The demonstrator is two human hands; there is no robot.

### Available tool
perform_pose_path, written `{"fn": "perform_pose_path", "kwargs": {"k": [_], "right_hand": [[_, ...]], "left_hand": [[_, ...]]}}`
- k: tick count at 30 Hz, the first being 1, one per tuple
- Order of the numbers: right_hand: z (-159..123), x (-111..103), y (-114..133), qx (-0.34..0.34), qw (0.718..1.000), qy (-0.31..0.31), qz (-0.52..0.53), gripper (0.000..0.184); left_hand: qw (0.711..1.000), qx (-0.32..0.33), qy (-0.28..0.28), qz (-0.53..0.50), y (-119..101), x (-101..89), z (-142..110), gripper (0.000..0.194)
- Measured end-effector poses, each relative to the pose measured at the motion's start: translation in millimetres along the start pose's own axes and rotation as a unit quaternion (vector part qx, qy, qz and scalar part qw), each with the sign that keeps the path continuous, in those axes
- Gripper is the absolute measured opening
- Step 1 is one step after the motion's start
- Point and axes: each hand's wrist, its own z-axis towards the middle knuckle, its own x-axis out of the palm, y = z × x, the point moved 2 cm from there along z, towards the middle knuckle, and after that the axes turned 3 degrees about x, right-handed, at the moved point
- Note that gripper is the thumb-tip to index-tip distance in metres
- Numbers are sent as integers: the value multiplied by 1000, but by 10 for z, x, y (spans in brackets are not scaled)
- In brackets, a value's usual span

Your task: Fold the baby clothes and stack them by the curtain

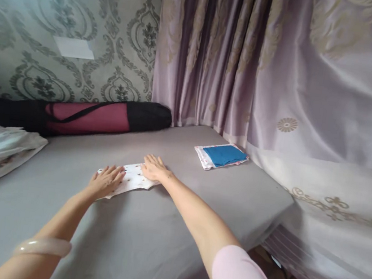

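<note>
White speckled cloth [131, 181] is laid out on the grey sheet [146, 243], just left of mid-view. Its 9 o'clock end is covered by the left hand [106, 182], palm down, fingers extended and slightly parted. Its 2 o'clock end is covered by the right hand [155, 169], also flat, fingers straight and a little spread. At 2 o'clock, well apart, a blue folded cloth [225, 155] is stacked on a patterned folded cloth [203, 157]. At 9 o'clock a pale fabric heap [0, 148] is cut off by the frame. At 10–11 o'clock a black-and-maroon bag [97, 117] is set along the papered wall [118, 27]. Toward 1 o'clock a mauve curtain [213, 57] is hung.
</note>
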Motion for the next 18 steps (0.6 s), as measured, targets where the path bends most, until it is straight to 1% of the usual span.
{"fn": "perform_pose_path", "kwargs": {"k": [1,2,3,5,6,7,10,11,12,14,18], "right_hand": [[3,-65,21,1,1000,-13,4,57],[1,-118,43,-2,999,-37,5,59],[-8,-152,60,-8,998,-68,4,60],[-44,-137,62,-23,993,-116,-2,62],[-67,-86,42,-26,993,-119,-7,62],[-90,-14,9,-24,994,-107,-12,61],[-141,200,-118,-8,999,-49,-19,61],[-147,237,-153,-5,999,-43,-17,61],[-147,250,-180,-5,999,-41,-15,61],[-135,217,-203,-8,999,-33,-6,61],[-99,69,-148,3,1000,9,24,60]], "left_hand": [[1000,-3,1,-8,16,-59,15,59],[1000,-8,-14,-12,31,-118,19,60],[999,-15,-44,-11,48,-168,12,61],[993,-22,-113,-6,91,-195,-26,62],[992,-24,-124,-6,122,-157,-47,63],[993,-24,-116,-10,159,-89,-64,64],[997,-21,-58,-39,290,171,-68,66],[997,-20,-54,-53,331,233,-57,67],[995,-22,-61,-71,367,270,-45,67],[987,-34,-89,-129,421,274,-36,66],[946,-82,-170,-265,451,126,-129,64]]}}
